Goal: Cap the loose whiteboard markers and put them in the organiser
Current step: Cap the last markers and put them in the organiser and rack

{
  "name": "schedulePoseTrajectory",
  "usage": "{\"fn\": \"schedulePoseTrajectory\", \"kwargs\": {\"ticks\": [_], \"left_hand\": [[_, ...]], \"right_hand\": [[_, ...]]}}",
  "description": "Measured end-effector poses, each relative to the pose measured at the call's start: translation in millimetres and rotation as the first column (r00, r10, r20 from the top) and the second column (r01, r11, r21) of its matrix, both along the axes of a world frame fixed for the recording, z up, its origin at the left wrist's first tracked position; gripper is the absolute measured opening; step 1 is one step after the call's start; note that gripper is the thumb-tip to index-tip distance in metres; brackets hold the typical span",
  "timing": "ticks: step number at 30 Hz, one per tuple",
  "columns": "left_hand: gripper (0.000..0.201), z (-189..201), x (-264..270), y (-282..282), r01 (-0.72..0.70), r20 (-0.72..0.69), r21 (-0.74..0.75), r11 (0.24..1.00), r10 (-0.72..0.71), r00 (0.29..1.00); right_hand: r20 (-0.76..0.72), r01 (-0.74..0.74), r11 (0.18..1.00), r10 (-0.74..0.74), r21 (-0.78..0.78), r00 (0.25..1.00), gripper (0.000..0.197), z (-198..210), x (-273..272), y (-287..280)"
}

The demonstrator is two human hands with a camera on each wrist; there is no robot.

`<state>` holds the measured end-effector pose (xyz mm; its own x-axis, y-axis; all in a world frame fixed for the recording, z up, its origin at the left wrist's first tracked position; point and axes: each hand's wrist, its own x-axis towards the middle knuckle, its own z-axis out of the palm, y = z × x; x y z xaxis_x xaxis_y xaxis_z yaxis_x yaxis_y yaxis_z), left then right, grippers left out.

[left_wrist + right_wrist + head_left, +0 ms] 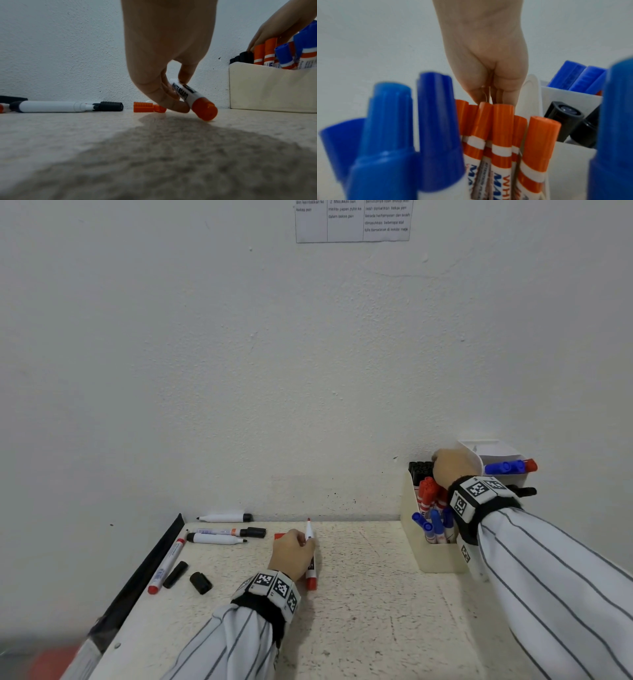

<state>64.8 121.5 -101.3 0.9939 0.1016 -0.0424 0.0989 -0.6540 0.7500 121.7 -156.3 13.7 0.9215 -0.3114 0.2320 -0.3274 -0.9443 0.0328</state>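
Observation:
My left hand (pixel 297 544) pinches an uncapped red marker (pixel 310 537) near its middle, tip pointing at the wall and red tail end (pixel 205 111) touching the table. A loose red cap (pixel 145 108) lies just behind the hand. My right hand (pixel 451 466) reaches down into the cream organiser (pixel 432 559), fingers pointing down at the black markers (pixel 244 57) in its rear slot. Red caps (pixel 501 119) hide the fingertips in the right wrist view. Capped red and blue markers (pixel 432 525) fill the nearer slots.
At the far left lie several loose markers: a black uncapped one (pixel 224 518) by the wall, two more (pixel 219 535), a red one (pixel 167 566). Two black caps (pixel 201 582) lie near it. A white holder (pixel 501 451) with blue markers stands behind the organiser.

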Motion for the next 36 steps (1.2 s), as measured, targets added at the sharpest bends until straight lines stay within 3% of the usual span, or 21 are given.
{"fn": "schedulePoseTrajectory", "kwargs": {"ticks": [4,8,12,16,19,21,23,25,31,34,36], "left_hand": [[0.011,2,-5,8,-0.005,0.010,0.024,1.000,0.005,1.000],[0.014,4,-11,26,-0.078,0.003,-0.007,0.997,0.078,0.997],[0.013,8,-15,45,-0.122,0.011,0.010,0.992,0.122,0.992],[0.023,13,-23,60,-0.160,-0.023,0.018,0.987,0.160,0.987],[0.019,15,-31,71,-0.155,-0.017,-0.010,0.988,0.155,0.988],[0.013,13,-36,77,-0.152,-0.013,-0.029,0.988,0.152,0.988],[0.014,12,-40,83,-0.162,-0.026,-0.024,0.986,0.162,0.986],[0.013,9,-42,87,-0.169,-0.050,-0.027,0.985,0.167,0.985],[0.024,6,-44,94,-0.151,-0.092,-0.023,0.988,0.149,0.985],[0.022,3,-42,91,-0.132,-0.123,-0.041,0.990,0.126,0.984],[0.016,3,-42,88,-0.117,-0.135,-0.054,0.992,0.109,0.985]], "right_hand": [[-0.106,0.017,0.999,-0.012,0.050,0.994,0.030,11,-7,7],[-0.219,0.000,0.973,0.052,0.231,0.974,0.035,16,-13,12],[-0.031,-0.110,0.899,0.136,0.423,0.990,0.033,25,-4,35],[0.109,-0.325,0.811,0.313,0.486,0.944,0.033,36,-13,94],[0.035,-0.438,0.678,0.521,0.590,0.853,0.034,17,-21,140],[-0.110,-0.485,0.639,0.664,0.597,0.740,0.040,-3,-24,167],[-0.286,-0.503,0.644,0.736,0.577,0.614,0.047,-27,-28,189],[-0.420,-0.483,0.685,0.722,0.546,0.550,0.053,-52,-33,204],[-0.437,-0.454,0.779,0.621,0.432,0.650,0.056,-83,-44,210],[-0.385,-0.470,0.785,0.611,0.403,0.691,0.052,-91,-39,208],[-0.382,-0.494,0.774,0.628,0.396,0.678,0.054,-92,-39,205]]}}
